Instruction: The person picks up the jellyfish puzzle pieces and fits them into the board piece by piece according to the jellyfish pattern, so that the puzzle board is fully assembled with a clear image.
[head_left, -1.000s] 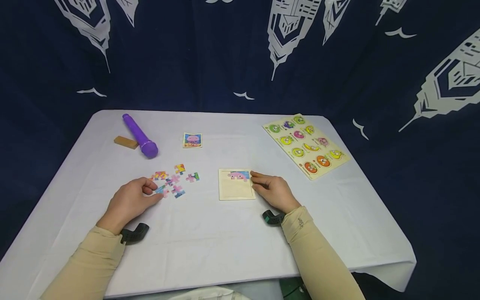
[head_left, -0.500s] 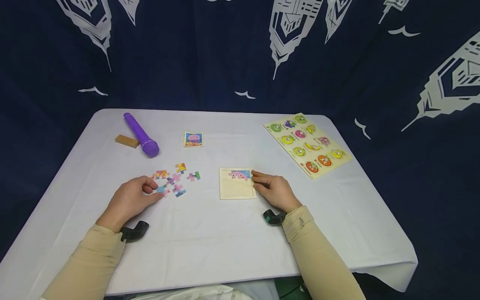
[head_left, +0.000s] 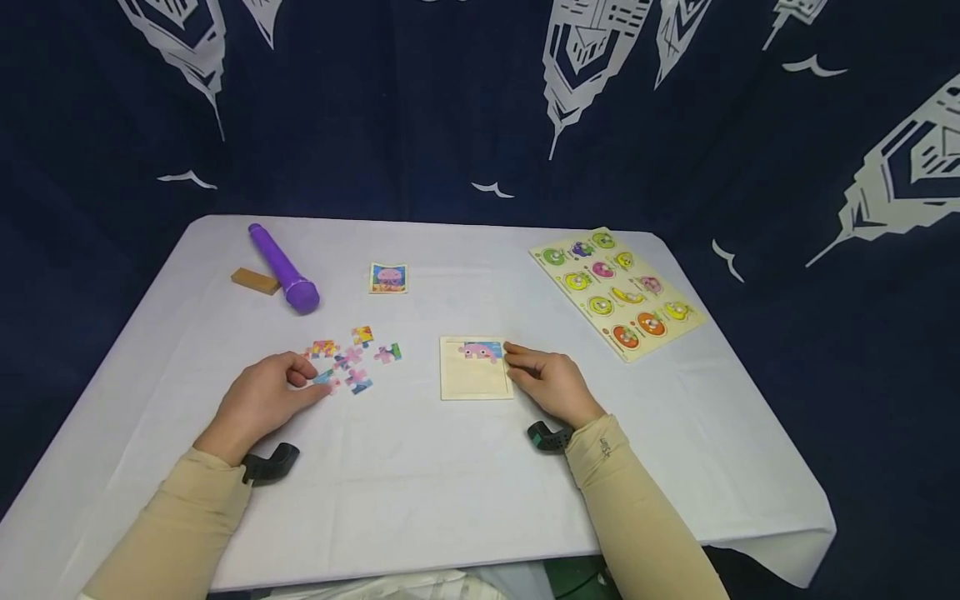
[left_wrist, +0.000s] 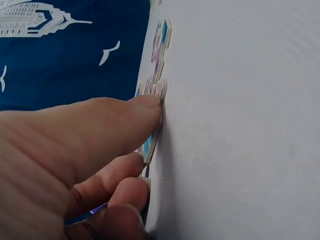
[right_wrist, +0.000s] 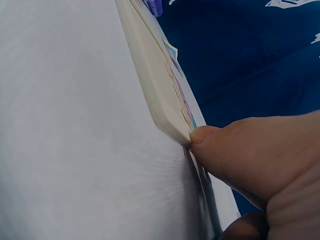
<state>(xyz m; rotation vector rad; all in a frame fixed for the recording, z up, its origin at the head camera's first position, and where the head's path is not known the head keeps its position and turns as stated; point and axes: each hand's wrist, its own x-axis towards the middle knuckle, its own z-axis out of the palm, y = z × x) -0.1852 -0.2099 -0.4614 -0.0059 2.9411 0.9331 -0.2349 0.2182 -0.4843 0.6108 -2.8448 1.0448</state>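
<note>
In the head view my left hand is at the left of a loose group of jigsaw puzzle pieces. Its thumb and index finger pinch a light-blue and pink puzzle piece, which lies close to the tablecloth and is partly covered by the thumb. My right hand rests at the right edge of a square puzzle board. Thumb and index fingertips touch that edge; in the right wrist view the thumb tip meets the board's corner, the other fingers mostly hidden. A pink and blue fitted section fills the board's upper right.
Other loose pieces include a yellow-orange one and a pink-green one. A small picture card lies behind. A purple microphone touches a brown block. A fruit board is at back right on the white tablecloth.
</note>
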